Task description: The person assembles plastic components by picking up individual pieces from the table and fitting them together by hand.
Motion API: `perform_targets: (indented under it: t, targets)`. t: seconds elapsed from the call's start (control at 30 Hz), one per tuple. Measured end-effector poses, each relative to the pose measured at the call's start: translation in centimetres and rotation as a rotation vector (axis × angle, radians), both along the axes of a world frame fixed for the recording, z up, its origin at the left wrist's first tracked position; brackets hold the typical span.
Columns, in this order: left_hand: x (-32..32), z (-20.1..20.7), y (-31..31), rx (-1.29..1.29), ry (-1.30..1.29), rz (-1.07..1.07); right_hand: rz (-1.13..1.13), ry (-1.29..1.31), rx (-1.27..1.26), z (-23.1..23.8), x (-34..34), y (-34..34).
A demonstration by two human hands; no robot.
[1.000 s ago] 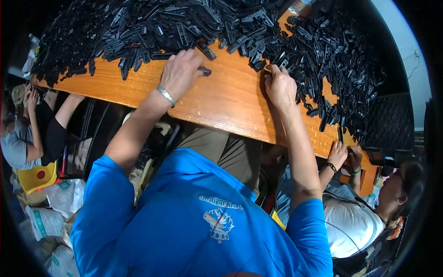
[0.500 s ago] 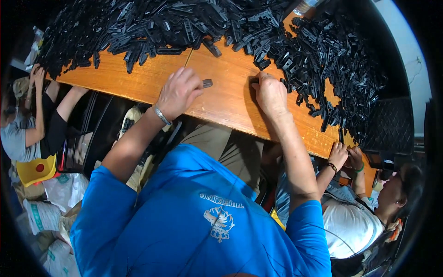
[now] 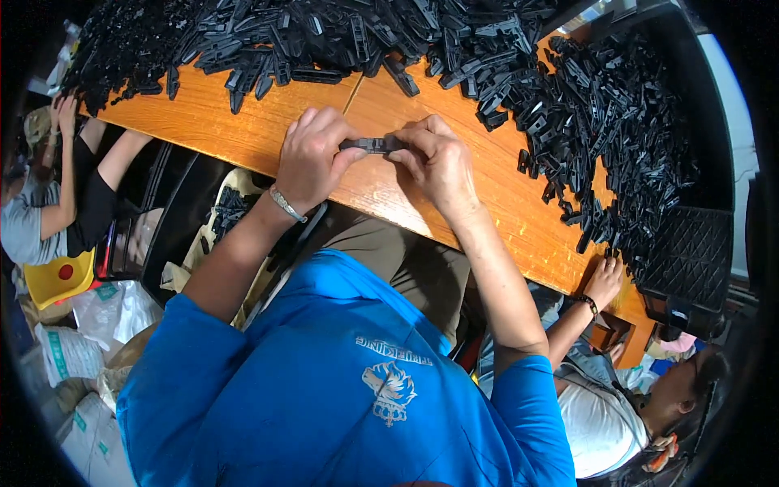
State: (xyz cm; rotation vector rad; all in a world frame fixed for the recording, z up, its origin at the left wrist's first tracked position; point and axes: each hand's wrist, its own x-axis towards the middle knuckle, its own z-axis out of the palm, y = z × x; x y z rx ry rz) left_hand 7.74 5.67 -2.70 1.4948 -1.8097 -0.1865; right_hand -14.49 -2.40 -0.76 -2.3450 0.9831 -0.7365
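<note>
Between my two hands is a small, long black plastic part, held level above the wooden table. My left hand pinches its left end between thumb and fingers. The right end is gripped by my right hand, whose fingertips partly cover it. Whether it is one piece or two joined pieces, I cannot tell. Beyond my hands lies a large heap of similar black plastic parts.
More black parts are heaped on the right, near a black crate. A co-worker's hand reaches to that heap's near end. Another person sits at the far left. A yellow container and white sacks stand below.
My right hand has moved left, from the edge of the right heap to my left hand. Both hands now grip the black part. The view has shifted slightly.
</note>
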Motion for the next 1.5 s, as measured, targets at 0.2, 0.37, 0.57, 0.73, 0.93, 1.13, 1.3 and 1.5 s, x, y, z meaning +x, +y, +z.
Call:
perform_targets:
  t: [0.2,0.37,0.57,0.73,0.93,1.13,1.3,1.5]
  targets:
    - [0.0,-0.4,-0.3,0.056,-0.005,0.02,-0.002,0.154,-0.147,1.0,-0.1,0.2]
    - [-0.3,-0.7,-0.4,0.055,0.003,0.019,0.063,0.227,-0.169,2.1,1.0,-0.2]
    - [0.1,-0.3,-0.4,-0.046,0.084,-0.022,0.284,0.236,-0.143,0.8,2.7,-2.4]
    - [4.8,1.7,2.8,0.313,0.041,-0.204,0.306,0.036,-0.052,-1.0,0.8,1.1]
    - [10.2,7.2,5.0,0.482,0.047,-0.118,-0.316,0.115,-0.248,0.5,-8.1,-1.9]
    - [-1.0,4.7,-5.5,0.146,-0.212,-0.114,-0.592,0.266,-0.16,1.3,-8.9,-6.3]
    - [-3.6,2.4,-11.5,0.098,-0.455,-0.005,-0.619,0.328,-0.158,0.2,-8.2,-6.7]
    - [-3.6,2.5,-10.2,-0.12,-0.458,-0.031,-0.365,0.224,-0.259,-0.2,-10.9,-5.0]
